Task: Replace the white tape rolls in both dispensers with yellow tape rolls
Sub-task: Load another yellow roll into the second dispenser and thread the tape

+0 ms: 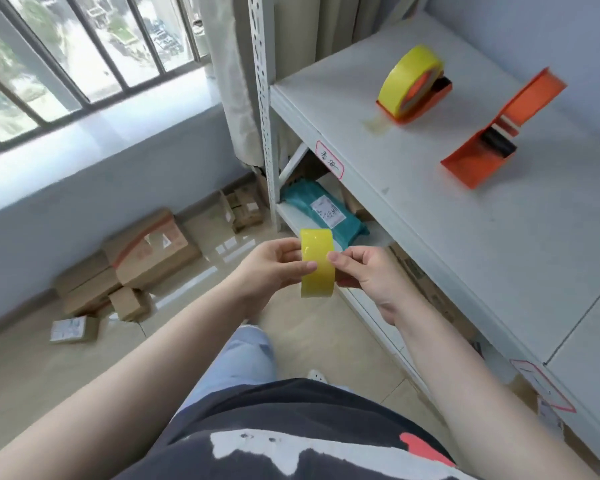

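Shelf (430,209): held two orange dispensers, far one loaded.
Hands: left hand (274,268) and right hand (364,271) pinched yellow tape roll (317,263).
Handling: probably light, stiff, slippery; hold by edges.

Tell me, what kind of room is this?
Probably a stockroom or parcel-packing room. White metal shelving holds orange tape dispensers, cardboard boxes are piled on the floor, and a teal mailer bag with a label sits on a lower shelf.
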The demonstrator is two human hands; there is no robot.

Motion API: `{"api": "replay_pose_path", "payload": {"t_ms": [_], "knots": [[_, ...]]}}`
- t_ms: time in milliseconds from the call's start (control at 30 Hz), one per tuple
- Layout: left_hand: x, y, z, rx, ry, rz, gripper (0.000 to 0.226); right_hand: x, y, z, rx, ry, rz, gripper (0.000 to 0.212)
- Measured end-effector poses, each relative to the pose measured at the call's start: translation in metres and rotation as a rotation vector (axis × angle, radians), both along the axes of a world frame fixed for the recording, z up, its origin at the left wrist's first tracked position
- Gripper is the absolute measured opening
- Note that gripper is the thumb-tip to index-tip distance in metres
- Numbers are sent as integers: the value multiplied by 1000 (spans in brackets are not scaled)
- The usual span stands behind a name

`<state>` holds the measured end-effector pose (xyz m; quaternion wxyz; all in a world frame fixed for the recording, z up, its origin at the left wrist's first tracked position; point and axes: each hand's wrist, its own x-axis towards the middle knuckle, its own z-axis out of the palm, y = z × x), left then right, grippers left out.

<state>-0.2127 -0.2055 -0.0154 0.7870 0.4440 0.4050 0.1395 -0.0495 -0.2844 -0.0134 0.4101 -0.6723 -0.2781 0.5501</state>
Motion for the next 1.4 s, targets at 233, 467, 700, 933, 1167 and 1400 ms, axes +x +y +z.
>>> {"api": "replay_pose_path", "payload": {"t_ms": [233, 467, 700, 933, 1167, 1400], "knots": [[17, 120, 14, 41, -2, -210, 26, -11, 87, 17, 45, 76, -317, 25], [52, 182, 35, 152, -137, -477, 47, -3, 123, 39, 102, 5, -591, 25], [114, 182, 49, 77, -159, -492, 33, 35, 113, 59, 230, 13, -671, 12], [183, 180, 64, -55, -144, -386, 23, 81, 107, 61, 236, -149, -602, 24], [210, 170, 53, 255, -249, -697, 48, 127, 97, 70, 250, 99, -932, 14], [248, 169, 59, 288, -214, -650, 29, 144, 93, 68, 209, -66, -1040, 19]]}}
